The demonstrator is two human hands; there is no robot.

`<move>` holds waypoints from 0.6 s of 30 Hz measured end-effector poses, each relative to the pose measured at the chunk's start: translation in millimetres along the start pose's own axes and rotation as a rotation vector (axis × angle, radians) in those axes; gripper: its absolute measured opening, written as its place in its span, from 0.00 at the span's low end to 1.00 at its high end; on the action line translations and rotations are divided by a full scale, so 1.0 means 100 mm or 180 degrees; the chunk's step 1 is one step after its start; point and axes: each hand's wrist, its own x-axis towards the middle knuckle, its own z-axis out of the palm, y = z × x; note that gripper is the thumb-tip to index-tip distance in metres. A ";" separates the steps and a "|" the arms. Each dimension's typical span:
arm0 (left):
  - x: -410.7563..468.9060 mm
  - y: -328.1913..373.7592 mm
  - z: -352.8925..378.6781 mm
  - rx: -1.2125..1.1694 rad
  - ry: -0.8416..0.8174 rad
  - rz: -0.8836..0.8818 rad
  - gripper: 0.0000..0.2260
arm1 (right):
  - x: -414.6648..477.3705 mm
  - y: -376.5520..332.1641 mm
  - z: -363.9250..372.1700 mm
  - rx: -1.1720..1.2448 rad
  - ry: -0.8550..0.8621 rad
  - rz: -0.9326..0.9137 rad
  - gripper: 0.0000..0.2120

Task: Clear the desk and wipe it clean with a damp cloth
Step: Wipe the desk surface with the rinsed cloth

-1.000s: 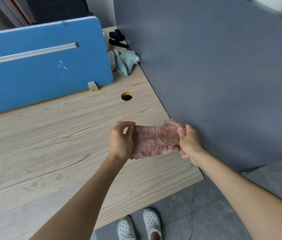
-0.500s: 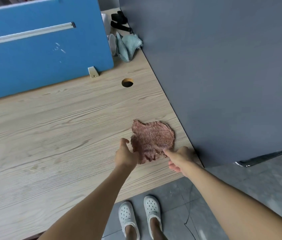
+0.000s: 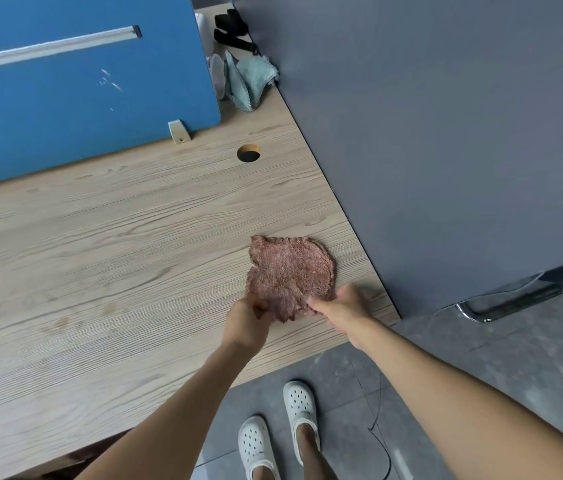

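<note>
A reddish-brown cloth (image 3: pixel 292 271) lay spread nearly flat on the wooden tabletop (image 3: pixel 100 271), close to its right edge and just beside the tall grey panel (image 3: pixel 446 133) that ran along that side. Both hands were at the cloth's near edge, apart from each other. The left hand (image 3: pixel 247 318), at about seven o'clock from the cloth's middle, had its fingers curled on the fabric, which was bunched and lifted slightly there. The right hand (image 3: pixel 340 306), at about five o'clock, was blurred; one finger reached onto the cloth's near-right corner, but whether it pinched the fabric or only touched it could not be told. At about eleven o'clock from the cloth, well apart from it, a round cable hole (image 3: pixel 248 153) was cut through the tabletop. Farther off in the same direction stood a blue divider (image 3: pixel 65 98) with a pale metal strip (image 3: pixel 48 46) across it and a small bracket (image 3: pixel 179 131) at its foot. At twelve o'clock, in the far corner between the divider and the grey panel, a crumpled teal cloth (image 3: pixel 249 81) lay, with a black strap (image 3: pixel 233 31) behind it. At six o'clock, below the tabletop's near edge, the person's feet in white perforated clogs (image 3: pixel 299 407) stood on the grey tiled floor (image 3: pixel 481 375), a thin black cable (image 3: pixel 380 410) trailing beside them. At three o'clock a chrome foot (image 3: pixel 501 303) showed under the panel.
</note>
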 end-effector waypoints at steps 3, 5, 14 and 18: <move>0.00 -0.04 -0.05 0.0027 0.0173 -0.0014 0.04 | 0.01 0.03 0.09 0.0204 0.0193 0.0244 0.07; 0.00 -0.07 -0.08 0.0154 0.0215 -0.0014 0.06 | 0.01 0.03 0.06 0.0578 0.0175 0.0426 0.03; -0.07 -0.01 0.04 0.0005 -0.0121 -0.0029 0.07 | -0.08 0.04 0.01 0.1559 -0.0022 0.0782 0.10; -0.09 -0.01 0.08 0.0134 -0.0162 0.0004 0.06 | -0.08 0.13 -0.06 0.1592 -0.0403 0.0638 0.10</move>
